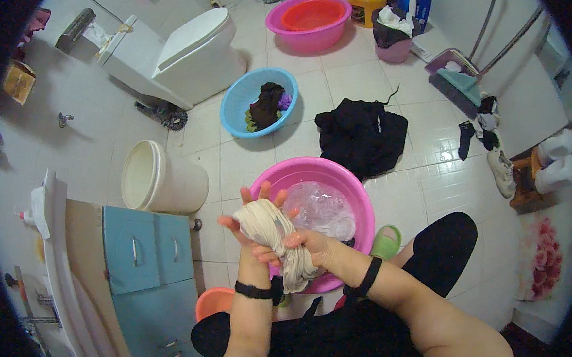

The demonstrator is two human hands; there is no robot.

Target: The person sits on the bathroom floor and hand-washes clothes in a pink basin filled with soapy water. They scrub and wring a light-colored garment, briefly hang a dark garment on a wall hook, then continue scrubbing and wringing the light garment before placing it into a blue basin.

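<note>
A wet, wrung cream cloth (266,224) is bunched up over the near left side of a pink plastic basin (367,222). My right hand (311,244) grips its twisted middle, and a loose end hangs below. The upper bundle rests on the palm of my left hand (243,232), whose fingers spread out around it. Sudsy water (318,205) stands in the basin, with some pale fabric (339,227) at its right side. My forearms hide the basin's near part.
Black clothing (362,134) lies on the tiles just beyond the basin. A blue basin (231,111) holds dark, purple and green items. To the left are a white bucket (182,182) and blue cabinet (134,252); near my left knee, an orange basin (214,302). Socks (465,140) lie right.
</note>
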